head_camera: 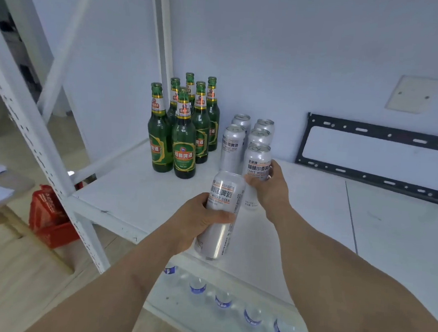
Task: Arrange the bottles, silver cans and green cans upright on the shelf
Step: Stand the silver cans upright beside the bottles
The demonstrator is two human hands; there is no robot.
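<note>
A: State the position of each hand.

B: The left hand grips a silver can, fingers and thumb curled round its middle. The can is tilted, top toward 12 o'clock, held above the front part of the shelf. The right hand is wrapped round a second silver can, which stands upright on the shelf at 1 o'clock from the held can.

A: Report the other stock on the shelf.

B: Four more silver cans stand upright in two columns directly behind the right-hand can, close together. Six green bottles stand upright in a tight cluster at 10 o'clock from the cans, near the rear left corner post. No green cans are in view.

A: Containers?

B: A red crate sits on the floor at 9 o'clock, beyond the shelf's front left post; its contents cannot be determined. Water bottles with blue labels lie on the tier below, at 6 o'clock.

A: Edges and free room?

B: The front edge runs beneath the held can. The shelf surface is open from 2 to 4 o'clock. A black metal bracket leans on the wall at 2 o'clock.
</note>
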